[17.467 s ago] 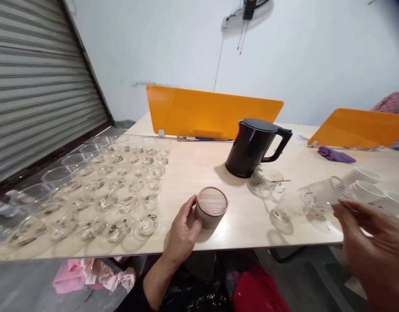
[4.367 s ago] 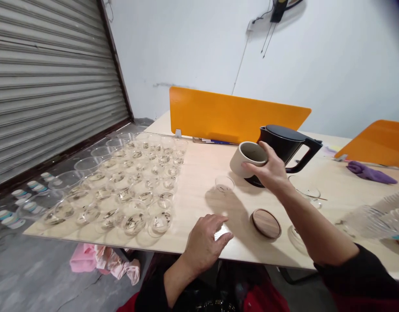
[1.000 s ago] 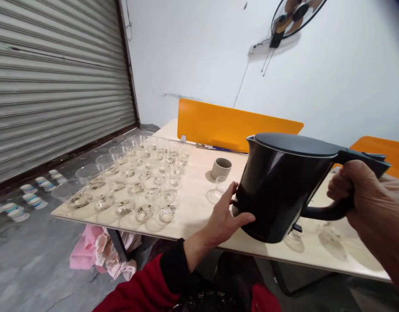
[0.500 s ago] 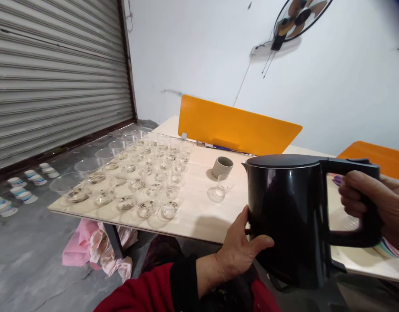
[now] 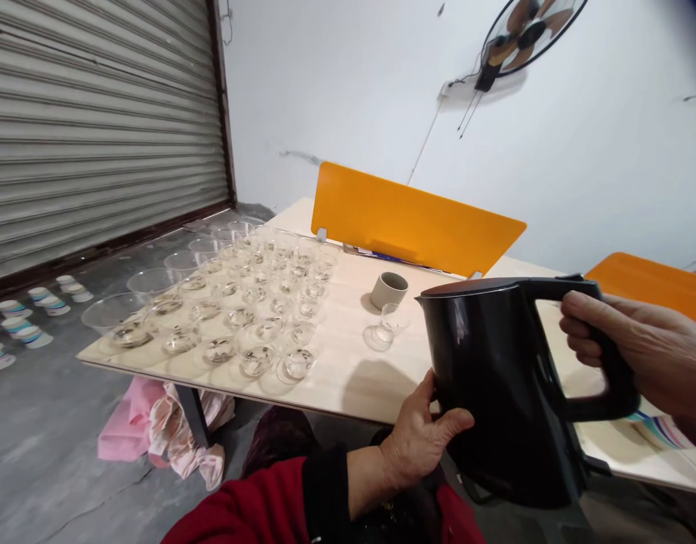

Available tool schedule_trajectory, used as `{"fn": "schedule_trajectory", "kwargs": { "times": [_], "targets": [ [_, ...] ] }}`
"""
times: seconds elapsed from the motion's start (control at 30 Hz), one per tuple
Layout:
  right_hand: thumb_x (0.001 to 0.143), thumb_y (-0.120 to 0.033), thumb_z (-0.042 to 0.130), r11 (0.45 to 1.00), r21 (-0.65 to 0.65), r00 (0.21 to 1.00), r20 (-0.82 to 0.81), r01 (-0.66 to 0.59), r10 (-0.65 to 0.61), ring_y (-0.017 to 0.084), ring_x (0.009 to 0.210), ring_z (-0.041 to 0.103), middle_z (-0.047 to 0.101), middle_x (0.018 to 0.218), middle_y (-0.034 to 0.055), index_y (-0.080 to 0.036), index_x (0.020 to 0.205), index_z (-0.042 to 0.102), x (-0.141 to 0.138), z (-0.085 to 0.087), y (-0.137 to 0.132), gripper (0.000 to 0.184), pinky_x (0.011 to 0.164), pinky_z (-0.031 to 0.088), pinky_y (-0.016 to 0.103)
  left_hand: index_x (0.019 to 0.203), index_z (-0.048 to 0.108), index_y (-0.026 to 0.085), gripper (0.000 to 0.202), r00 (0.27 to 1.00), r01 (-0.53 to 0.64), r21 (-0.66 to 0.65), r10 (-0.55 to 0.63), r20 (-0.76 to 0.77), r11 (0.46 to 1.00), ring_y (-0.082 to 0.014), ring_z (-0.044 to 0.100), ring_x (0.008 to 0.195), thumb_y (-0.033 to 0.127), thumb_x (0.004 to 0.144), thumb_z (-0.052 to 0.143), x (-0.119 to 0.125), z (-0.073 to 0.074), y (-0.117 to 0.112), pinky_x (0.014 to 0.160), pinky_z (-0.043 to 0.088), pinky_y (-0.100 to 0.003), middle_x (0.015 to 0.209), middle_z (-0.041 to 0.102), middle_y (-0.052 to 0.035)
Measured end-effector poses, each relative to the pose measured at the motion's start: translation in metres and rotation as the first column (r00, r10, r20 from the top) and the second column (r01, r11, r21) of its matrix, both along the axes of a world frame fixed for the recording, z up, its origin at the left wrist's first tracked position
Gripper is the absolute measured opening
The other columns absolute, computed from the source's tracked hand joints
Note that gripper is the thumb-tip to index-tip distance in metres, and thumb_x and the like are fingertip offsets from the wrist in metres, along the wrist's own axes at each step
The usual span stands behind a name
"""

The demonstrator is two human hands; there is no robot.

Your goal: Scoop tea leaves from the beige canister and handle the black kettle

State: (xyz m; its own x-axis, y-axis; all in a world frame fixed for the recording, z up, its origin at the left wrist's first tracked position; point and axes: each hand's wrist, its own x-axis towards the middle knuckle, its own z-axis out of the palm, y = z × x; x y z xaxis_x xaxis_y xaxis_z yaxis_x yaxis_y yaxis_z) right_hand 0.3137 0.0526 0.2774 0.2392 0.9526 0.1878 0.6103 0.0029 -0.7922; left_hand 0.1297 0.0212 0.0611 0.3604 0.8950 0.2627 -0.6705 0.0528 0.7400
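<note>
A black electric kettle is held up in front of the table edge, tilted with its spout toward the left. My right hand is wrapped around the kettle's handle. Against the kettle's lower left side rests my left hand, its thumb on the front and its fingers partly hidden behind. Beyond the spout, a small clear cup stands on the table. A grey cylindrical cup sits just behind it. Many clear plastic cups with dark bits in the bottom stand in rows on the left.
The pale wooden table carries an upright orange divider; another orange panel is farther right. Stacks of paper cups lie on the floor at left. Pink cloth lies under the table. A striped object is partly hidden at right.
The kettle has tipped further toward the left, and its handle end has shifted left with my right hand. My left hand stays at its side. The view has moved slightly.
</note>
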Motion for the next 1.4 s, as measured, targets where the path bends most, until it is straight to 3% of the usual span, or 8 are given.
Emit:
{"fn": "schedule_trajectory", "kwargs": {
  "times": [0.17, 0.37, 0.93, 1.4],
  "targets": [
    [0.074, -0.071, 0.077, 1.000, -0.027, 1.000, -0.026, -0.015, 0.015, 0.009, 0.056, 0.045, 0.053, 0.069, 0.0008, -0.019, 0.073, 0.059, -0.015, 0.004, 0.009, 0.054, 0.041, 0.038, 0.018, 0.142, 0.057, 0.019, 0.071, 0.999, -0.012, -0.008, 0.013, 0.043, 1.000, -0.0326, 0.062, 0.127, 0.051, 0.083, 0.082, 0.004, -0.005, 0.003, 0.108, 0.051, -0.042, 0.135, 0.068, -0.0114],
    [0.067, -0.065, 0.083, 0.995, -0.098, 0.996, -0.084, 0.013, -0.021, 0.009, 0.056, 0.043, 0.050, 0.067, -0.0001, -0.019, 0.072, 0.058, -0.030, 0.009, 0.017, 0.052, 0.041, 0.037, 0.017, 0.139, 0.058, 0.019, 0.071, 0.998, 0.015, -0.079, -0.010, 0.068, 0.997, -0.0321, 0.065, 0.123, 0.052, 0.082, 0.084, 0.005, -0.006, 0.007, 0.110, 0.050, -0.046, 0.133, 0.069, -0.0119],
    [0.084, -0.055, 0.075, 0.985, -0.174, 0.998, -0.057, -0.009, -0.001, 0.008, 0.053, 0.044, 0.052, 0.067, 0.0006, -0.018, 0.073, 0.059, -0.024, 0.003, 0.047, 0.042, 0.041, 0.038, 0.017, 0.137, 0.061, 0.017, 0.066, 0.997, -0.004, -0.072, 0.010, 0.081, 0.997, -0.0332, 0.059, 0.131, 0.052, 0.085, 0.081, 0.004, -0.007, 0.015, 0.114, 0.044, -0.048, 0.136, 0.069, -0.0132],
    [0.080, -0.053, 0.082, 0.976, -0.205, 0.991, -0.126, -0.068, 0.043, 0.008, 0.054, 0.046, 0.055, 0.071, 0.0008, -0.017, 0.077, 0.063, -0.015, -0.001, 0.060, 0.041, 0.041, 0.041, 0.016, 0.135, 0.062, 0.017, 0.068, 0.998, -0.009, -0.103, 0.016, 0.064, 0.995, -0.0333, 0.061, 0.129, 0.055, 0.083, 0.081, 0.005, -0.010, 0.018, 0.113, 0.046, -0.047, 0.131, 0.072, -0.0129]
  ]
}}
